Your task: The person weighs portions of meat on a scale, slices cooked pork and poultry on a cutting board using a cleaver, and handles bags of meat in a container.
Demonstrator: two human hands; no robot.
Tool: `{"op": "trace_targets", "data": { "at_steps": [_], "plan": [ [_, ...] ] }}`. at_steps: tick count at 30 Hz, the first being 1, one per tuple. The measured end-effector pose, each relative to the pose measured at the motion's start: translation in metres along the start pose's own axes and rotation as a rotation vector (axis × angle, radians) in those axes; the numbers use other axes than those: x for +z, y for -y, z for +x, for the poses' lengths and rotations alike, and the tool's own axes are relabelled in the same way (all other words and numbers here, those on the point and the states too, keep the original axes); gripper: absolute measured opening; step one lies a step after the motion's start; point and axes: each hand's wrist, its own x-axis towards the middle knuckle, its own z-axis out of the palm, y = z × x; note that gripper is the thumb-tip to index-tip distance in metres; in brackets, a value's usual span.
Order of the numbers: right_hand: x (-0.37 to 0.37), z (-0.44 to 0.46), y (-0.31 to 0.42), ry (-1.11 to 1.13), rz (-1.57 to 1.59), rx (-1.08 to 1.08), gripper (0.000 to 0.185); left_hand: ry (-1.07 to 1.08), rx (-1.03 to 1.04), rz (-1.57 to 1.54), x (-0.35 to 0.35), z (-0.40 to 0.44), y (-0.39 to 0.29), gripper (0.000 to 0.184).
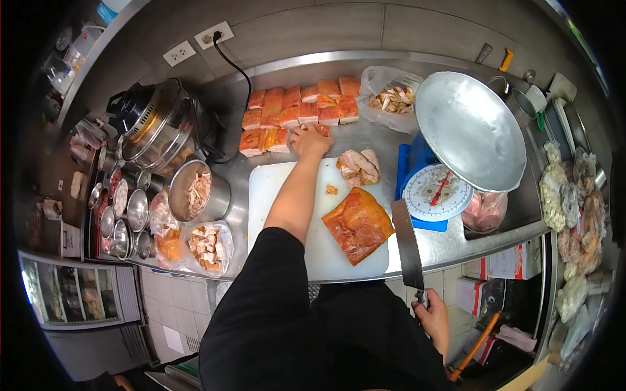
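The steel bench carries everything, with the scale to the right of the white cutting board. Beyond the board's far edge stand rows of reddish meat blocks. On the board's right half lies the biggest single piece, a browned slab — turned corner-on to the board's edges, one corner facing the knife.

That blade sets the main relation: its long axis runs away from the body, roughly along the board's right side, just outside it, its tip leaning slightly left. The right hand is below the board's near right corner, its grip wrapped firmly around the handle. The left hand is past the board's far edge, touching the nearest row of blocks; I cannot tell whether that grip is clamped on one or merely laid over it. So the left is the nearer hand to the blocks, while the slab sits between the two hands — though the blade is closer to it than either. Chopped meat lies at the board's far right corner, and a small scrap towards its middle.
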Motion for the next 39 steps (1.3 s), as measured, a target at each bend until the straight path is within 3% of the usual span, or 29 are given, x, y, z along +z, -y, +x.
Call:
{"op": "trace_targets", "data": {
  "at_steps": [6,20,23,26,28,29,31,34,39],
  "plan": [
    [0.005,-0.011,0.001,-0.046,-0.023,0.040,0.022,0.078,-0.125,0.097,0.000,-0.001,-0.019,0.102],
    [-0.013,-0.009,0.005,-0.086,-0.013,-0.058,0.020,0.106,-0.177,0.098,-0.009,-0.015,-0.022,0.113],
    [-0.017,-0.009,0.005,-0.077,-0.005,-0.055,0.020,-0.049,-0.113,0.099,0.007,-0.016,-0.016,0.112],
    [-0.021,-0.007,0.008,-0.057,-0.010,-0.010,0.021,-0.207,0.011,-0.012,0.004,-0.034,-0.001,0.101],
    [-0.021,0.000,-0.005,-0.062,-0.027,-0.050,0.021,-0.168,0.042,-0.099,-0.009,-0.052,0.017,0.069],
    [-0.020,0.002,-0.010,-0.068,-0.051,-0.092,0.021,-0.167,0.041,-0.095,-0.005,-0.055,0.026,0.069],
    [-0.019,0.004,0.000,-0.051,-0.038,-0.070,0.022,-0.120,0.195,-0.054,0.010,-0.056,0.046,0.032],
    [-0.018,0.011,0.003,-0.018,-0.025,-0.024,0.022,-0.261,0.246,-0.112,0.030,-0.031,0.059,0.017],
    [-0.014,0.010,0.012,0.011,-0.028,-0.015,0.023,-0.329,0.334,-0.200,0.040,-0.022,0.069,0.016]
  ]
}}
